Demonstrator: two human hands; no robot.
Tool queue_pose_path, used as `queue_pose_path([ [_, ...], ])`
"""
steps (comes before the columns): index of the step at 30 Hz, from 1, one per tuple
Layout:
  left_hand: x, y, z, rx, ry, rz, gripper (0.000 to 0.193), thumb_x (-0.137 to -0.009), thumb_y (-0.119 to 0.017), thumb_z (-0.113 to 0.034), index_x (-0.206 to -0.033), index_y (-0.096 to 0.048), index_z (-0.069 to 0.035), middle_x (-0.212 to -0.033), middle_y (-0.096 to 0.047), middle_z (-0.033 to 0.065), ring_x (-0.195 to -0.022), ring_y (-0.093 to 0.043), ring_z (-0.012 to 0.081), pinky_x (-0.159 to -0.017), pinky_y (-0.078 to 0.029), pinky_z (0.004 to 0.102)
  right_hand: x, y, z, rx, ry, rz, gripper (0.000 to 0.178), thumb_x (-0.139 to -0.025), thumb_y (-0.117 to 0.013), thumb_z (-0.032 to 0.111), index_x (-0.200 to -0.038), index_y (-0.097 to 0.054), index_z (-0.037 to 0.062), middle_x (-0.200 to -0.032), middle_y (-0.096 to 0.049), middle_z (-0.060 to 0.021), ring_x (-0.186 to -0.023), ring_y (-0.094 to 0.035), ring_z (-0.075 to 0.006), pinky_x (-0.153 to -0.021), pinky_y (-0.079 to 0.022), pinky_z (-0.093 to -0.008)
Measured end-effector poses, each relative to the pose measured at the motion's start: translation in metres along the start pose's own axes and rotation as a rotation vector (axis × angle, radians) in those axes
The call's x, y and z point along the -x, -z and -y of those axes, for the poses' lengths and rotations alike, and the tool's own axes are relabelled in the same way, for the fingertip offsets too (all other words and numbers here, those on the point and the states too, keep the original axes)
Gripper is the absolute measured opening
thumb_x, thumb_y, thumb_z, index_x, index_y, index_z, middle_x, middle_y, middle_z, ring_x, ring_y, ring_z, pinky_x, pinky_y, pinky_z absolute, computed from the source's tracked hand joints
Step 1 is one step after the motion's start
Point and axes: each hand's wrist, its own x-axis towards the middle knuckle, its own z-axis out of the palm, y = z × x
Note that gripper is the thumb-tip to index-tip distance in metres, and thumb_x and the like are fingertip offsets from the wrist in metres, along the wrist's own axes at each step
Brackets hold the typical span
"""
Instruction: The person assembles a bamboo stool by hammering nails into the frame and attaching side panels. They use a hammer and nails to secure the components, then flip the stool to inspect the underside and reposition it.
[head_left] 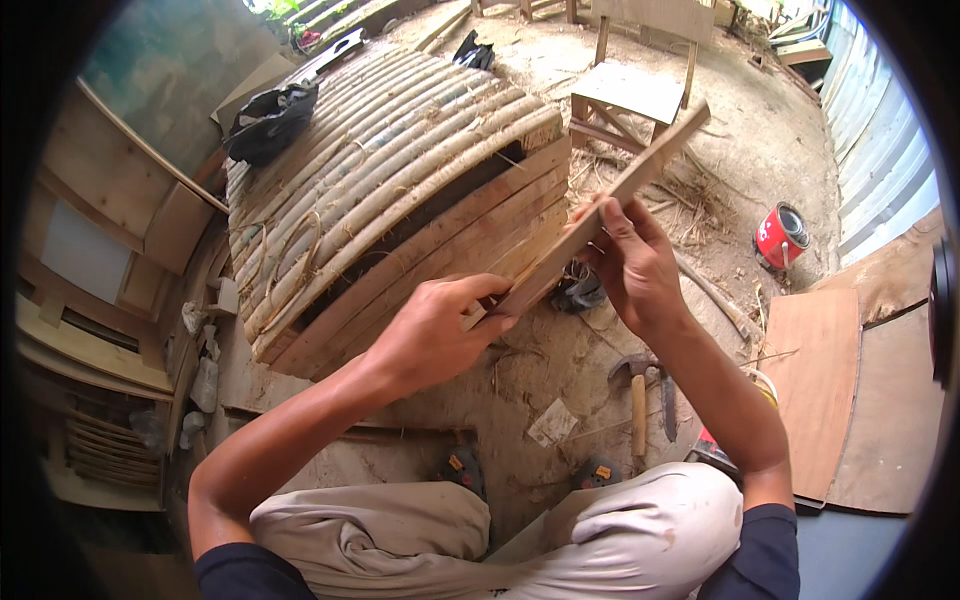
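Note:
A long, narrow wooden strip (655, 158) is held aslant in front of me, its far end raised toward the upper right. Near its lower end, my left hand (440, 325) pinches it between thumb and fingers. Farther along, my right hand (637, 262) grips the strip with the thumb on the near face and the fingers partly hidden behind. Beyond the strip stands a large wooden crate-like piece (430, 262) with plank sides, topped by a row of bamboo poles (390, 150). The strip overlaps its near right corner in view.
A claw hammer (638, 405) lies on the dirt floor beside a dark, blade-like tool (668, 405). At the right are a red paint can (782, 236) and plywood sheets (815, 390). A wooden chair (640, 90) stands behind. A black bag (270, 120) rests on the poles.

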Motion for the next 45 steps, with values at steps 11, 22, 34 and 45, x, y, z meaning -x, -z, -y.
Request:
queue_pose_path([
  [11, 0.074, 0.085, 0.02, 0.51, 0.049, -0.443, 0.029, -0.094, -0.066, -0.004, -0.122, -0.061, 0.005, -0.109, -0.068, 0.013, -0.094, -0.066, 0.0127, -0.075, -0.057, 0.0264, -0.05, -0.066, 0.059, 1.261, 0.275, 0.868, 0.024, -0.1, -0.06, 0.024, -0.111, -0.067, 0.0036, -0.095, -0.07, -0.0156, -0.095, -0.067, -0.0334, -0.086, -0.054, -0.0434],
  [22, 0.105, 0.067, 0.023, 0.413, 0.018, -0.705, 0.04, -0.087, -0.075, -0.002, -0.125, -0.063, 0.002, -0.117, -0.069, 0.0116, -0.091, -0.066, 0.0127, -0.068, -0.056, 0.0247, -0.071, -0.059, 0.045, 1.217, 0.291, 0.935, 0.016, -0.09, -0.073, 0.012, -0.103, -0.071, 0.0046, -0.094, -0.069, -0.0106, -0.085, -0.07, -0.0274, -0.075, -0.056, -0.0399],
  [34, 0.147, 0.062, 0.05, 0.143, 0.139, -1.032, 0.016, -0.086, -0.074, 0.005, -0.102, -0.073, 0.005, -0.093, -0.072, 0.0092, -0.076, -0.067, 0.0115, -0.065, -0.057, 0.0241, -0.08, -0.054, 0.043, 1.289, 0.411, 0.709, 0.023, -0.082, -0.081, 0.016, -0.099, -0.069, 0.0051, -0.095, -0.069, -0.0086, -0.087, -0.068, -0.0291, -0.078, -0.054, -0.0398],
  [45, 0.163, 0.048, 0.071, -0.075, 0.117, -1.174, 0.011, -0.086, -0.073, 0.007, -0.097, -0.072, 0.005, -0.103, -0.056, 0.0055, -0.083, -0.061, 0.0114, -0.066, -0.058, 0.0247, -0.106, 0.007, 0.002, 1.311, 1.148, -0.044, 0.065, -0.076, -0.081, 0.054, -0.113, -0.062, 0.0041, -0.106, -0.059, -0.0126, -0.108, -0.058, -0.0298, -0.095, -0.048, -0.0409],
])
